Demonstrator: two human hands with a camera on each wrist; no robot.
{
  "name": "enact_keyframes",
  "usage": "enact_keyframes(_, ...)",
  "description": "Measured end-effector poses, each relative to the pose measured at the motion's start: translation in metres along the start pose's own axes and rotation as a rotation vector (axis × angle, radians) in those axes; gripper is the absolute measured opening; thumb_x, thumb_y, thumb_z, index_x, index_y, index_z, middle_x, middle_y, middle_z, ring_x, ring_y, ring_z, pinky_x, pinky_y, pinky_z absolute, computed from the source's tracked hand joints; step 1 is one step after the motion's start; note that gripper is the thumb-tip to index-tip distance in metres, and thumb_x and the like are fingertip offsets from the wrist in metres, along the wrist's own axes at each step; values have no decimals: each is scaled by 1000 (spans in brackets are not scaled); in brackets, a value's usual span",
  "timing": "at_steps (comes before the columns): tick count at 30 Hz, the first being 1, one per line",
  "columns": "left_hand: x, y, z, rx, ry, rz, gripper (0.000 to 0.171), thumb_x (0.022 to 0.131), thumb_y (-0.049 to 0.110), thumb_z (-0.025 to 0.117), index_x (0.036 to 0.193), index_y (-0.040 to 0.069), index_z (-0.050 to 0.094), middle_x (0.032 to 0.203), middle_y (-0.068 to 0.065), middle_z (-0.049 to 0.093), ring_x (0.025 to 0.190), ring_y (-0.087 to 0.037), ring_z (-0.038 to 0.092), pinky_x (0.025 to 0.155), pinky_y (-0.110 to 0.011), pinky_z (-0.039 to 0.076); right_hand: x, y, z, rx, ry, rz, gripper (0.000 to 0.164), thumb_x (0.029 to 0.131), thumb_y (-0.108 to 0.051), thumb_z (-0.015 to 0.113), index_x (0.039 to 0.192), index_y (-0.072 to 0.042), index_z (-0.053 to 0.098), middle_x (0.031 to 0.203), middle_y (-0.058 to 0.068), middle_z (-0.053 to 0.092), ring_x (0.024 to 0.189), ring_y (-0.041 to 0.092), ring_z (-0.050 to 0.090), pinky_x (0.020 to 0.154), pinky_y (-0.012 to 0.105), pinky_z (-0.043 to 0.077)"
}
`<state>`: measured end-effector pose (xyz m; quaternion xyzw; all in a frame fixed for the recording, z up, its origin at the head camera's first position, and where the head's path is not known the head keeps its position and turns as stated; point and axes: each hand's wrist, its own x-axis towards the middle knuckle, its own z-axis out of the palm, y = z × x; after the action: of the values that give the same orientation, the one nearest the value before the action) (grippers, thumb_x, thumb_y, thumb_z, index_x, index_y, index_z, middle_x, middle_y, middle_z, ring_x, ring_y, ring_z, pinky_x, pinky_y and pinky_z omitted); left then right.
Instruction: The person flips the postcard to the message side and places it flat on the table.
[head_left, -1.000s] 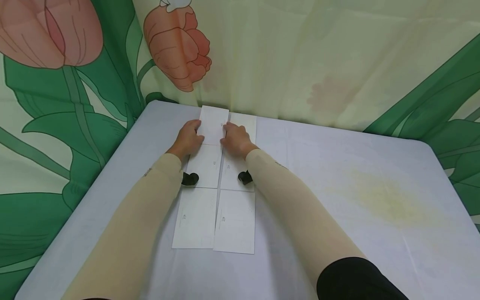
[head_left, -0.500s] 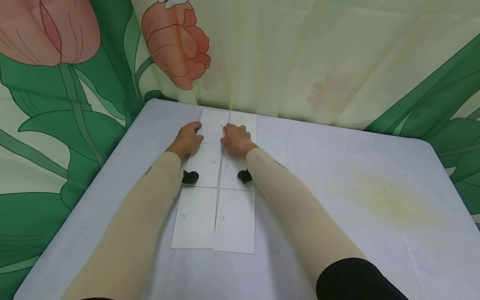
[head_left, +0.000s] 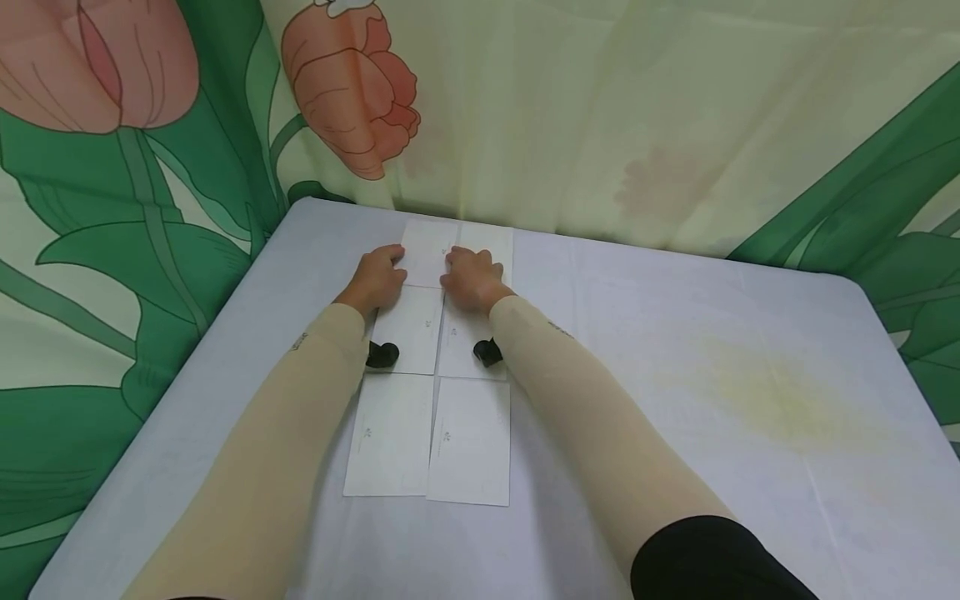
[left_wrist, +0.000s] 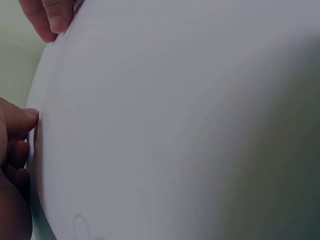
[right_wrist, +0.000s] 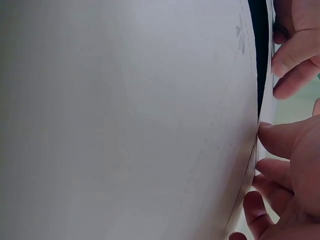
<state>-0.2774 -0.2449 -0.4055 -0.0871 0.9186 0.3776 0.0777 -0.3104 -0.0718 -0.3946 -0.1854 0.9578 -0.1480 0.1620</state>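
Note:
A white card (head_left: 427,250) lies at the far end of the left column of similar white cards. My left hand (head_left: 377,279) holds its left edge with curled fingers, the thumb nearer me. Across from it, my right hand (head_left: 476,279) has its thumb and curled fingers at the card's right edge, covering part of the neighbouring card (head_left: 495,243). In the right wrist view, the right hand's fingertips (right_wrist: 267,131) touch a white edge. White surface (left_wrist: 150,100) fills most of the left wrist view. Fingertip contact beneath the card is hidden.
Several more white cards (head_left: 397,442) form two columns toward me, with a narrow gap between. Black wrist-worn pieces (head_left: 384,355) hang over the middle row. The white-covered table (head_left: 675,375) has a yellowish stain at right. A flowered curtain (head_left: 562,125) stands behind its far edge.
The far left card has come down, its far edge dropping level with the card beside it. Both hands stay almost in place at its sides.

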Motion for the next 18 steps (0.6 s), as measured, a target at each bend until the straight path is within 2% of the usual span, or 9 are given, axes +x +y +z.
enact_keyframes(13, 2, 3, -1, 8, 3, -1, 52, 103, 8, 48, 154, 2, 36, 161, -13, 31, 149, -29, 21, 120, -41, 20, -2, -1, -4, 23, -12, 9, 51, 104, -32, 48, 152, -15, 44, 162, -3, 30, 136, 32, 33, 110, 52, 28)
enact_keyframes(18, 2, 3, 1, -9, 15, -5, 52, 102, 6, 48, 152, 0, 37, 158, -15, 34, 148, -30, 24, 119, -42, 22, -3, -1, -5, 46, 3, -7, 49, 104, -29, 50, 150, -12, 47, 158, 0, 37, 134, 31, 36, 109, 51, 30)
